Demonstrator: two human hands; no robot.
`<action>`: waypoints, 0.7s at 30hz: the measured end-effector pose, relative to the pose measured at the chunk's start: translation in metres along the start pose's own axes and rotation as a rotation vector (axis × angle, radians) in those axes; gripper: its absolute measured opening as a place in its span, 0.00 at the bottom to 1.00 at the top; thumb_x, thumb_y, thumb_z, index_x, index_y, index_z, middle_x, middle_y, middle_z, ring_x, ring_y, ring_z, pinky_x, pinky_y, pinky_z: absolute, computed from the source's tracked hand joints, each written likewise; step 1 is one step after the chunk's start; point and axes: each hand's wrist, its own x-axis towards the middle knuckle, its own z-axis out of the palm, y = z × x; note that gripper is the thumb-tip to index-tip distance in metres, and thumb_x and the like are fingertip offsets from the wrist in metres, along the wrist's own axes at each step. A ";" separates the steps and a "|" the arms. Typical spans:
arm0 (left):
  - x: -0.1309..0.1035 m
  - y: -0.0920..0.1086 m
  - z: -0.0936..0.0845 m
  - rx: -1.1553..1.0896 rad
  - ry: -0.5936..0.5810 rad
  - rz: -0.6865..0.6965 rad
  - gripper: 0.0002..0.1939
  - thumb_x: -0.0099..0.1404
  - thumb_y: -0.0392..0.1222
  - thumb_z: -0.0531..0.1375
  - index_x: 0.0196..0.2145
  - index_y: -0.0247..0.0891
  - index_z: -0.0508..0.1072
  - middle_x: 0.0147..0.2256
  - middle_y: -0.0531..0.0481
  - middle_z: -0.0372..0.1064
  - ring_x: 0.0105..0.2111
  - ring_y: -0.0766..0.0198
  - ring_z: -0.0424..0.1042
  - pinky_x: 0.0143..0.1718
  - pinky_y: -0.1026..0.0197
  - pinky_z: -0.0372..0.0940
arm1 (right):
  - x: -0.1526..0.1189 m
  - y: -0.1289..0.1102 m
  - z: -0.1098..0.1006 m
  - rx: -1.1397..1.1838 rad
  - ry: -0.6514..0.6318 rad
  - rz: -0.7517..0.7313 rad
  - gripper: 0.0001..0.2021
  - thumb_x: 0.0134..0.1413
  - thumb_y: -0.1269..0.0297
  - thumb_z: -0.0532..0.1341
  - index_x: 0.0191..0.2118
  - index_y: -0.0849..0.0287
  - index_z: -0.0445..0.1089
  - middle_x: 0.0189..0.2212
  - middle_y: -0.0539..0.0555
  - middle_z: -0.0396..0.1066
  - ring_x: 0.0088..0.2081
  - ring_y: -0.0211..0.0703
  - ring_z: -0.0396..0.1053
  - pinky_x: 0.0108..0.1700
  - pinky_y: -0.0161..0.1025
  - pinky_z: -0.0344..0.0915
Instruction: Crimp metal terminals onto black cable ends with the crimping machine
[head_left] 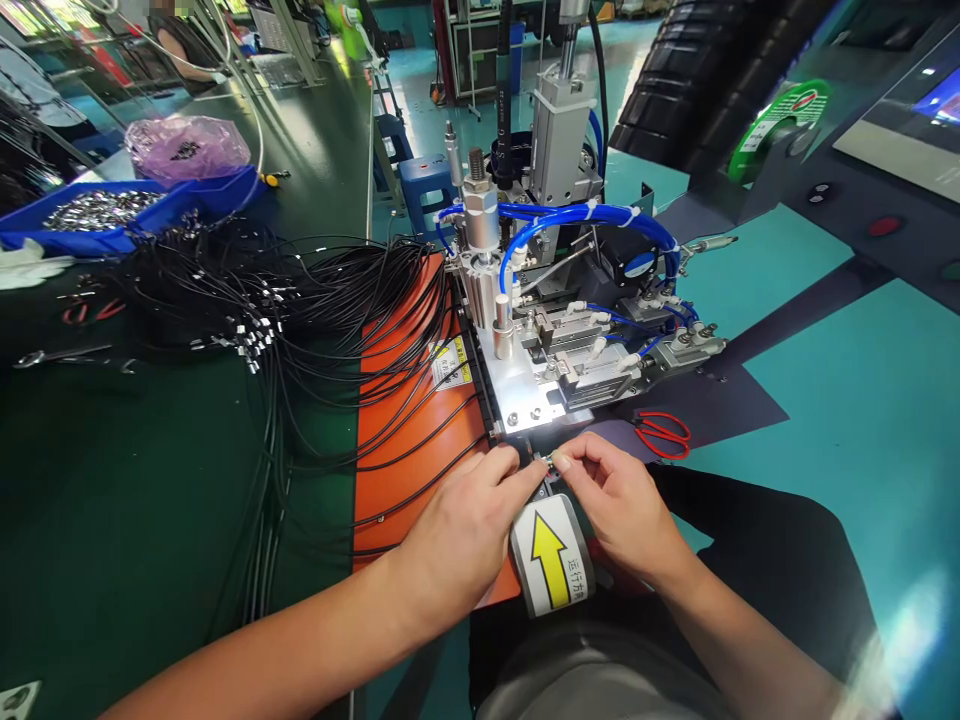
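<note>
My left hand is closed at the front edge of a bench machine with metal cylinders and blue air hoses. Its thumb and forefinger reach to a small shiny metal piece; what they hold, if anything, is hidden. From the other side, my right hand pinches at this piece, its fingers curled. The piece is too small to name. Just below the fingertips is a curved white plate with a yellow arrow. Black cables run over an orange board left of the machine.
Red-handled scissors lie to the right. On the dark green table are more cables with metal ends, wrenches and a blue bin of small metal parts. A green reel and a control panel stand right. A person is far left.
</note>
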 end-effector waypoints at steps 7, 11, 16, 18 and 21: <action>0.000 0.000 -0.001 0.053 -0.046 0.025 0.23 0.67 0.28 0.52 0.58 0.39 0.64 0.41 0.46 0.64 0.37 0.59 0.64 0.39 0.55 0.68 | -0.001 -0.002 0.000 -0.007 -0.001 0.012 0.13 0.65 0.54 0.57 0.36 0.58 0.69 0.31 0.49 0.70 0.33 0.37 0.66 0.36 0.35 0.64; 0.001 0.001 -0.004 0.085 -0.089 0.039 0.24 0.67 0.27 0.51 0.59 0.38 0.63 0.41 0.46 0.64 0.37 0.59 0.63 0.39 0.54 0.68 | 0.000 -0.003 0.000 -0.043 0.003 0.006 0.13 0.65 0.55 0.57 0.35 0.58 0.69 0.31 0.49 0.70 0.33 0.38 0.66 0.36 0.35 0.64; 0.002 0.002 -0.006 0.113 -0.100 0.066 0.21 0.68 0.29 0.52 0.58 0.35 0.64 0.41 0.45 0.64 0.35 0.59 0.62 0.37 0.54 0.67 | 0.001 -0.001 0.001 -0.062 0.020 -0.017 0.13 0.65 0.55 0.57 0.34 0.58 0.69 0.31 0.49 0.70 0.33 0.38 0.66 0.37 0.35 0.63; 0.003 0.001 -0.006 0.109 -0.065 0.077 0.19 0.69 0.30 0.51 0.56 0.36 0.66 0.39 0.46 0.64 0.34 0.60 0.62 0.36 0.56 0.66 | -0.001 0.000 0.000 -0.037 0.035 0.012 0.13 0.64 0.53 0.57 0.36 0.57 0.70 0.33 0.49 0.71 0.34 0.38 0.67 0.37 0.35 0.64; 0.003 0.000 -0.006 0.096 0.001 0.083 0.15 0.69 0.30 0.52 0.51 0.35 0.69 0.36 0.48 0.63 0.33 0.61 0.63 0.32 0.58 0.64 | -0.005 0.000 -0.004 -0.020 0.079 0.080 0.14 0.63 0.51 0.58 0.38 0.57 0.72 0.34 0.49 0.73 0.36 0.39 0.68 0.39 0.35 0.64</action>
